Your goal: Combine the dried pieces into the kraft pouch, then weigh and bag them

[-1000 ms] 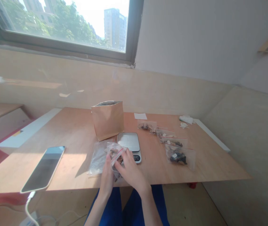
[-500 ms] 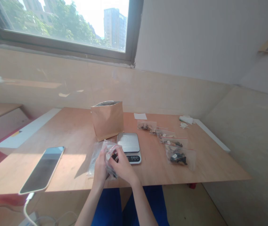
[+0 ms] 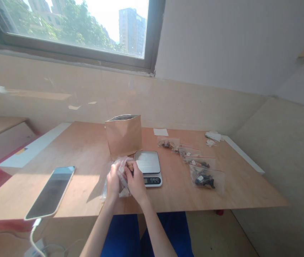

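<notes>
Both hands are close together over the plywood table [image 3: 237, 192], just left of a digital kitchen scale [image 3: 148, 167]. My left hand [image 3: 113, 185] and my right hand [image 3: 135, 184] pinch a clear zip bag [image 3: 121, 175] with a red seal line. A brown dried piece [image 3: 129, 165] shows at its mouth, and my fingers hide the rest of its contents. Another crumpled clear bag [image 3: 104, 191] lies partly under my left hand. Behind the scale stands an open kraft paper pouch [image 3: 123, 136] with a silvery lining.
Several filled zip bags [image 3: 201, 175] lie in a row right of the scale. A smartphone [image 3: 50, 192] with a charging cable [image 3: 32, 241] lies at the left. A white paper slip [image 3: 160, 132] and white scraps [image 3: 213, 136] lie at the back. A window and wall panels border the table.
My hands have drawn closer together and moved up the table toward the scale's left side. The zip bag is now bunched between them, with the brown piece showing at its top.
</notes>
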### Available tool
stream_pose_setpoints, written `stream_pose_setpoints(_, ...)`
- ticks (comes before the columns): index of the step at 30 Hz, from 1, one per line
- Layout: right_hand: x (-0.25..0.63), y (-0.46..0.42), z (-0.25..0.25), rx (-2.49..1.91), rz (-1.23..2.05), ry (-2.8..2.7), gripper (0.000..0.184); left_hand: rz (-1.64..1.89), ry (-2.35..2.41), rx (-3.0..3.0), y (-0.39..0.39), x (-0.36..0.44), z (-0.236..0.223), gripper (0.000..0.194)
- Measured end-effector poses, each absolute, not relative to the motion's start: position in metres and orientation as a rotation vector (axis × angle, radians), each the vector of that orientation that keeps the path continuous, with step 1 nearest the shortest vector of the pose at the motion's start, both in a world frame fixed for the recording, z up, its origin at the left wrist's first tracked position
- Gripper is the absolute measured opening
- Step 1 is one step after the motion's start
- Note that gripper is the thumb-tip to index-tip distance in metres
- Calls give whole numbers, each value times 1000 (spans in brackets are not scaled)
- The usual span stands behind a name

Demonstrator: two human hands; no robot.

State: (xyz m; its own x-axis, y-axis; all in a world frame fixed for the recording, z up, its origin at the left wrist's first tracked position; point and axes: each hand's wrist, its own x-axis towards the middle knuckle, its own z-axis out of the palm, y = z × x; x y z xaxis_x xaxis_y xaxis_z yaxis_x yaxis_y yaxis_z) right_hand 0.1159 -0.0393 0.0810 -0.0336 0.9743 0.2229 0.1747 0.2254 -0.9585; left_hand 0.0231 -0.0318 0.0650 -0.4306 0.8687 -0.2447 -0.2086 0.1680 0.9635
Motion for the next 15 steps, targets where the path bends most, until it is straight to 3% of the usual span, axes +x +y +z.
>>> stream_pose_setpoints(3, 114, -40, 77, -1145, 868, -1379, 9, 1460, 1428, 642, -24, 15, 56, 28)
stream_pose_setpoints(10, 114, -17, 78, -1066, 881, -1097, 15, 1466, 1211, 652, -23, 14, 36, 42)
stream_pose_setpoints(15, 122, 33, 132, -997, 721, -1216, 13, 1421, 1214, 666, -30, 7, 33, 55)
